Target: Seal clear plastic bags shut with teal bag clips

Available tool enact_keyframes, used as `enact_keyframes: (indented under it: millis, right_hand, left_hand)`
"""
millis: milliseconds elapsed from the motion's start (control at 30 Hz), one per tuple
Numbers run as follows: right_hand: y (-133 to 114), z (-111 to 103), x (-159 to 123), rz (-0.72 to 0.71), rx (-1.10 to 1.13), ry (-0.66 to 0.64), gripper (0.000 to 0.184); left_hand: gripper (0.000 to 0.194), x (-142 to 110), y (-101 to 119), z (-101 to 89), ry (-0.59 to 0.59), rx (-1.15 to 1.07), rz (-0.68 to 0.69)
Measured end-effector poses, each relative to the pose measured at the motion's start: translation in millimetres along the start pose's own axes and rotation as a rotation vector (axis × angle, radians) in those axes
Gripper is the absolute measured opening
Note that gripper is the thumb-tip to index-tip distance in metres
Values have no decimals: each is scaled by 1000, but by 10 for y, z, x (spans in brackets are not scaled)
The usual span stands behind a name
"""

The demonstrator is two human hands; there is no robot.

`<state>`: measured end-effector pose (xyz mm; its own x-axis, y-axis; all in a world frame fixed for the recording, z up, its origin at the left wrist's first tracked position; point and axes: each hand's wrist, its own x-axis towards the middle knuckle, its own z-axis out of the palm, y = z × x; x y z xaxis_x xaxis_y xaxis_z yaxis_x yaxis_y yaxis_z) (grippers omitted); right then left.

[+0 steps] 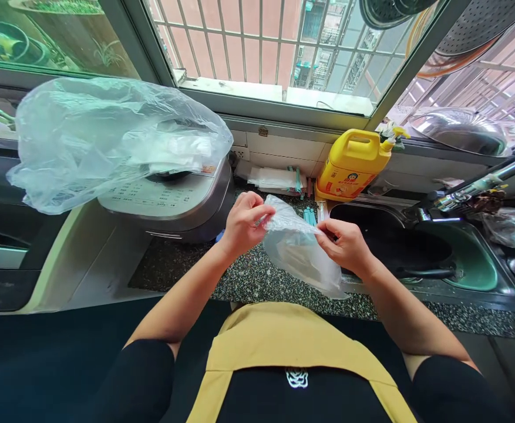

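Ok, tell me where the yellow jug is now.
In the head view, right of centre, the yellow jug stands at the back of the counter, below the window, behind the sink's left end.

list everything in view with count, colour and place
Countertop: 1, speckled black, centre
Small plastic bag: 1, clear, above countertop
Cooker: 1, grey, left
Large plastic bag: 1, clear, atop cooker
Sink: 1, black and green, right
Pan: 1, black, in sink
Tap: 1, silver, above sink
Jug: 1, yellow, beside sink
Window bars: several, pale, behind
Metal dish: 1, silver, right ledge
Planter: 1, brown, upper left
Apron: 1, mustard, bottom centre
Left hand, right hand: 1 each, bare, holding bag
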<state>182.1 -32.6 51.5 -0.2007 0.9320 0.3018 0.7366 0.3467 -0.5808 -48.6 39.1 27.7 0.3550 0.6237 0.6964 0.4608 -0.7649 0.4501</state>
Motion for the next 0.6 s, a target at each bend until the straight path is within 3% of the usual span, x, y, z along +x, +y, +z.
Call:
enact_keyframes:
  millis: [133,233,333,400,467,600]
  right_hand:
    - [27,-142,33,-16,-7,-57,17]
    - [-60,-147,116,-95,16,3,34]
    - [-148,-77,200,-113,25,66,23]
    - [-165,-48,233,-67,70,83,26]
    - [-152,-59,246,-10,162,70,29]
    - [-109,-134,255,80,308,55,31]
  left_hand:
    - [11,158,130,-54,-25,-141,26]
    - [9,312,284,-17,-113,-232,-20]
    - [6,453,356,-5,-137,-335,-91]
    - [3,499,305,-43,-113,-419,-159]
    - [7,485,176,-91,-35,-532,-259]
    - [29,284,-138,-57,298,-889,-435]
